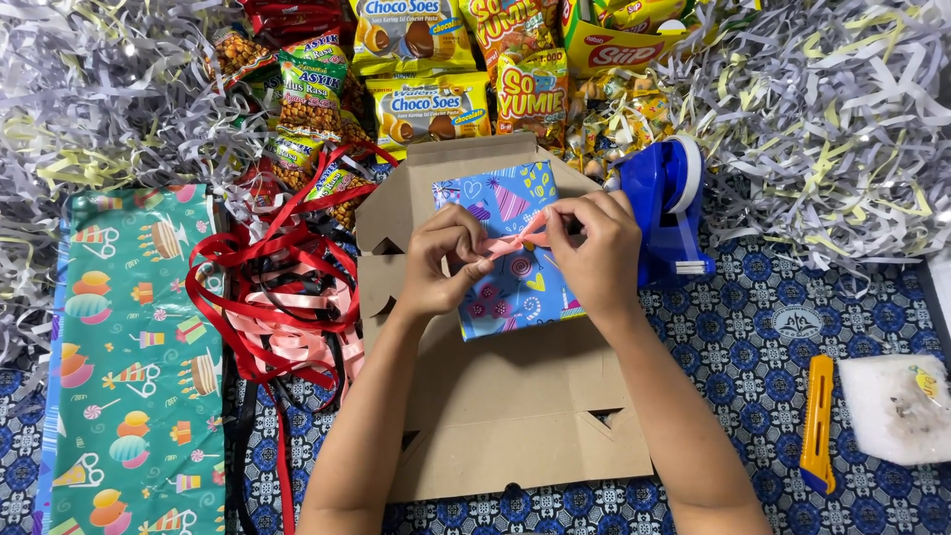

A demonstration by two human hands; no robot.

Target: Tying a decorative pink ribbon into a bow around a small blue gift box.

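A small box wrapped in blue patterned paper (515,287) lies on a flattened brown cardboard box (505,406). Above it, my left hand (444,263) and my right hand (592,248) both pinch a thin pink ribbon (520,241) that runs between them over the gift. The left fingers curl around the ribbon's left end and the right fingers hold its right end. The rest of the ribbon is hidden under my fingers.
A tangle of red, pink and black ribbons (282,297) lies left of the cardboard, beside green wrapping paper (134,357). A blue tape dispenser (666,203) stands right of my hands. Snack packets (426,104) sit behind. A yellow cutter (818,421), white foam (897,406) and shredded paper (822,129) are at the right.
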